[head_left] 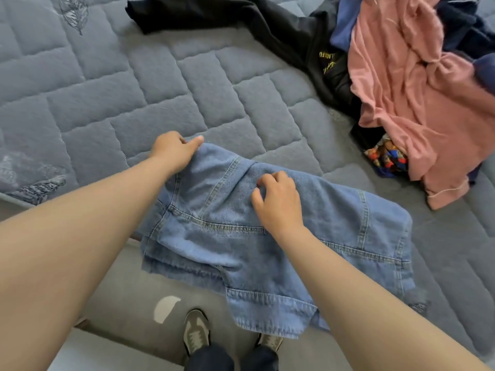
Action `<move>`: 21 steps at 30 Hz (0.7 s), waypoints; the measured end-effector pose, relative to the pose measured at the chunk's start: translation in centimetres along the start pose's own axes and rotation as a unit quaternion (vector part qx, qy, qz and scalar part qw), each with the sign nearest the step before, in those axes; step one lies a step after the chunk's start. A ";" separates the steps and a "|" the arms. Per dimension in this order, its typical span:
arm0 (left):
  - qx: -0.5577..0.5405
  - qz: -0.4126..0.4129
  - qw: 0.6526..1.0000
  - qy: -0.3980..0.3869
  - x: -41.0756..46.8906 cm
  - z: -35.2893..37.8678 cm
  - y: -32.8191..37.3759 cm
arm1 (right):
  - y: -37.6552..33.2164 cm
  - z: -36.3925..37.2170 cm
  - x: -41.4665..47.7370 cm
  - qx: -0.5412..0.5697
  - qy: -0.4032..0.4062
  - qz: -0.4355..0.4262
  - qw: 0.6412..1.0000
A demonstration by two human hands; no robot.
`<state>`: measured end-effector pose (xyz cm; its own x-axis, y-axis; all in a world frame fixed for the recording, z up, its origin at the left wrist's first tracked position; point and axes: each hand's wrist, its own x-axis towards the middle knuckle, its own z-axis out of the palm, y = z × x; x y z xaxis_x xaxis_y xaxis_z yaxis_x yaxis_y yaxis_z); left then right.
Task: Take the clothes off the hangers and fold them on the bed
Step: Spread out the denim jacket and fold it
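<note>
Denim jacket [267, 236] lies at 6 o'clock on the bed [134, 89], near edge, lower hem hanging off toward the floor. It is back side up and partly folded. Left hand [171, 152] at 10 o'clock of the jacket, grip pinching the far corner, thumb on top. Right hand [278, 204] at jacket centre, grip curled into a ridge of cloth.

Step, as judged: squaring a fold. To do it well:
- pull the left corner taut
- flatten the centre ridge before creasing
- slide the jacket further onto the bed so the hem doesn't drag it off

Denim is stiff, so the seams should hold a line.

Unfolded pile at 2 o'clock: pink garment [415, 116] and black hoodie [267, 28]. The hoodie has yellow lettering [328, 61], upside down and creased, not readable. No brand tag seen on the denim. No hangers in view.
</note>
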<state>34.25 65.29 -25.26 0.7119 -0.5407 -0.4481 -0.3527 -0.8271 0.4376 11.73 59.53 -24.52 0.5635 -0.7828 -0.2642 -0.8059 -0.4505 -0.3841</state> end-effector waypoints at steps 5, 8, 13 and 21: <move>-0.101 -0.040 0.994 0.024 1.4 1.0 0.1 | -0.3 1.0 0.3 0.031 0.018 -0.001 0.999; -0.256 -0.080 0.953 0.144 1.2 0.7 -1.0 | 0.1 1.4 0.0 0.045 0.038 -0.008 0.998; -0.200 -0.184 0.951 0.147 1.4 1.8 -4.2 | 3.6 1.8 -1.1 -0.014 0.008 0.083 0.996; -0.241 -0.214 0.939 -0.120 -1.5 1.0 -5.3 | 2.0 2.3 -1.4 0.152 0.047 0.170 0.972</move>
<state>34.44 70.31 -27.64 0.5480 -0.2414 -0.8009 0.2924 -0.8418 0.4538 9.69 60.73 -26.95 0.2430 -0.9067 -0.3448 -0.8434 -0.0219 -0.5368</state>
